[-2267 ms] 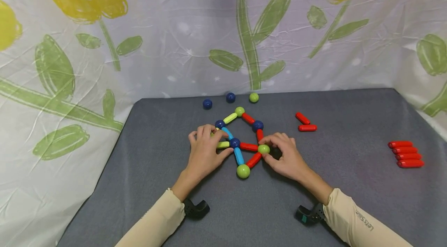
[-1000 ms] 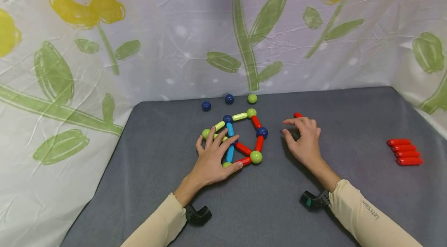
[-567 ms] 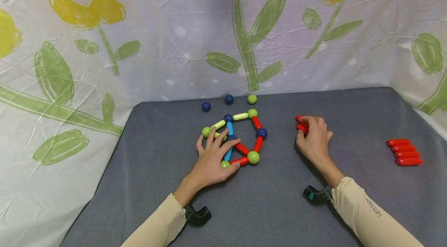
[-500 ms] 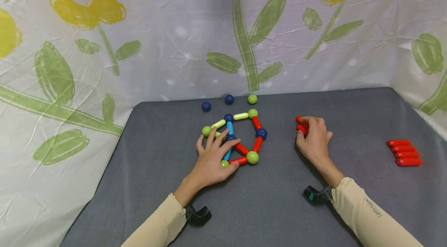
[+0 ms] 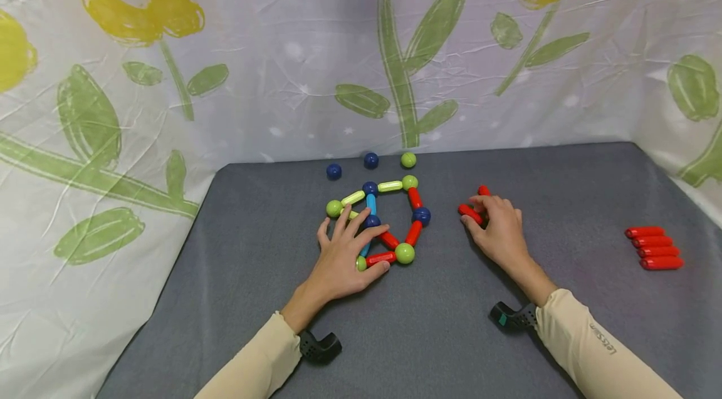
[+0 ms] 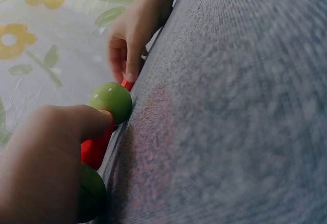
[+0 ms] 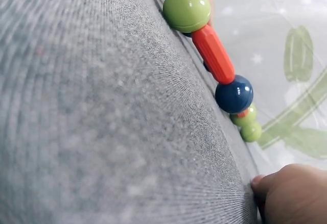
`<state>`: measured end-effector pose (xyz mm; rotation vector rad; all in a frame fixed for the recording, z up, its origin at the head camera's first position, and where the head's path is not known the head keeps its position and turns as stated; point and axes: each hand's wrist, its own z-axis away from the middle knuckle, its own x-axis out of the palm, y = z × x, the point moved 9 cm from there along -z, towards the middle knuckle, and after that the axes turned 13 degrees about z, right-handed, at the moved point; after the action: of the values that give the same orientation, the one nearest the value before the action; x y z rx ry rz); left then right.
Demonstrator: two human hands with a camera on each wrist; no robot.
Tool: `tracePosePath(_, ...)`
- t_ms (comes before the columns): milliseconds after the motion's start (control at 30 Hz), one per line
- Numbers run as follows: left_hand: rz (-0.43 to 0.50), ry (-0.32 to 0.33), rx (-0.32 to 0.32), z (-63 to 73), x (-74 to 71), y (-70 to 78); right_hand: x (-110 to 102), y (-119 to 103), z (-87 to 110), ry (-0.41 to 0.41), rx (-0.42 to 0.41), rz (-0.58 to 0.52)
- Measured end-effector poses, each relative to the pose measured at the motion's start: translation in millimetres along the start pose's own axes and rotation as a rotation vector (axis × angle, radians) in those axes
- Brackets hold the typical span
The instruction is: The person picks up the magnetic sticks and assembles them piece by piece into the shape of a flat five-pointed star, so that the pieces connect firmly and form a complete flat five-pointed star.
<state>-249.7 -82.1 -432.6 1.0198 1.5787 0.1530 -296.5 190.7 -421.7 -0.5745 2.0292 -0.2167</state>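
A flat figure of magnetic rods and balls lies on the table, with red rods (image 5: 414,233), light-green rods (image 5: 390,186), blue rods, navy balls (image 5: 421,216) and green balls (image 5: 405,253). My left hand (image 5: 344,261) rests over its left part, fingers spread, hiding some pieces. The left thumb lies along the lower red rod (image 5: 381,259), seen closely in the left wrist view beside a green ball (image 6: 112,103). To the right of the figure my right hand (image 5: 499,230) pinches a loose red magnetic rod (image 5: 470,213) between thumb and fingers. Behind it lies another red rod (image 5: 484,190).
Two navy balls (image 5: 334,171) and a green ball (image 5: 408,160) sit along the back of the grey table (image 5: 440,336). Several red rods (image 5: 661,263) are lined up at the far right. A flower-printed cloth (image 5: 282,73) hangs behind.
My right hand left the figure, reached the two loose red rods and drew one leftward. My left hand spread over the figure, which turned; its lower right green ball shifted slightly left.
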Motion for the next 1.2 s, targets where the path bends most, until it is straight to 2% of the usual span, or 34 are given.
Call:
tracePosePath(67,0.009,0.002,-0.005,-0.1,0.3,-1.6,1.7,-0.3,0.5,-0.023,-0.01,0.026)
tracePosePath(133,0.018,0.006,-0.005,-0.3,0.6,-2.5,4.2,-5.7,0.8,-0.045,-0.071,0.01)
tracePosePath(300,0.034,0.009,-0.004,0.0,1.3,-3.5,11.2,-33.9,7.6,-0.142,-0.31,-0.193)
tracePosePath(367,0.035,0.011,-0.006,0.3,1.0,-3.4,13.0,-45.1,12.4,-0.185,-0.378,-0.268)
tracePosePath(467,0.037,0.014,-0.006,0.1,0.2,-2.6,15.7,-59.4,19.1,-0.237,-0.442,-0.324)
tracePosePath(600,0.035,0.016,-0.008,-0.4,-0.5,-1.8,20.9,-71.8,26.2,-0.302,-0.467,-0.348)
tracePosePath(733,0.027,0.016,-0.01,-0.4,-0.4,-1.8,23.8,-75.2,29.3,-0.325,-0.447,-0.347)
tracePosePath(933,0.025,0.014,-0.009,-0.4,0.7,-2.3,21.5,-72.3,27.4,-0.288,-0.406,-0.384)
tracePosePath(1033,0.03,0.011,-0.01,-0.2,0.9,-2.6,13.3,-58.3,17.8,-0.149,-0.306,-0.35)
tracePosePath(1133,0.039,0.012,-0.01,-0.3,0.7,-3.0,-1.8,-31.1,6.6,0.058,-0.119,-0.209)
tracePosePath(1200,0.043,0.014,-0.007,-0.7,0.2,-3.1,-10.7,-9.6,2.5,0.151,0.026,-0.112)
